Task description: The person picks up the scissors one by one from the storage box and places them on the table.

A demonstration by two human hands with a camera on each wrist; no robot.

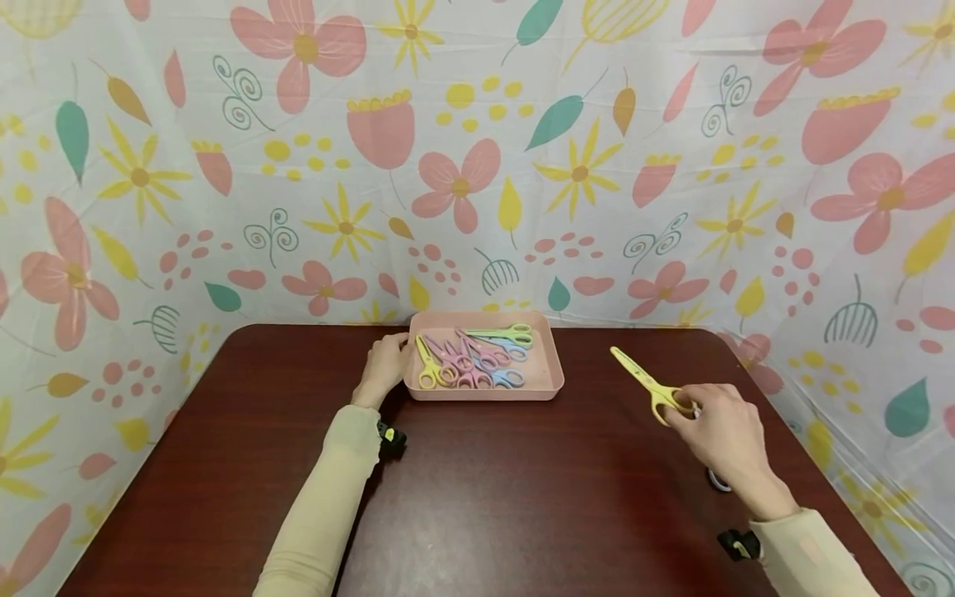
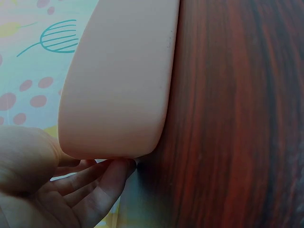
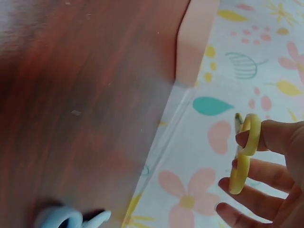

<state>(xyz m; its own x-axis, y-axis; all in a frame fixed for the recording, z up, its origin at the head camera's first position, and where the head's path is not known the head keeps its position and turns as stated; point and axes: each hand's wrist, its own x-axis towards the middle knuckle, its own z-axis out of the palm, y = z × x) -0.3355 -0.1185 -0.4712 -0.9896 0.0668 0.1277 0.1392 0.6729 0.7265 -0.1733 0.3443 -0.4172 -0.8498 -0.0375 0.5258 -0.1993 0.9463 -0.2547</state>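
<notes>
In the head view, yellow scissors point(image 1: 643, 377) point up and left over the right side of the table. My right hand point(image 1: 719, 427) pinches them by one handle loop. The right wrist view shows the yellow handles point(image 3: 247, 154) end-on between thumb and fingers. At the far middle of the table sits a pink tray point(image 1: 485, 395) holding several scissors point(image 1: 473, 356) in yellow, pink, purple, blue and green. My left hand point(image 1: 384, 369) rests its fingertips against the tray's left end. Up close, those fingers point(image 2: 102, 192) lie at the outside of the tray's short wall.
A light blue handle loop point(image 3: 61, 218) lies on the table, mostly hidden below my right wrist in the head view. The dark wooden table point(image 1: 522, 497) reaches back to a flowered cloth point(image 1: 477, 166), which also hangs along both sides.
</notes>
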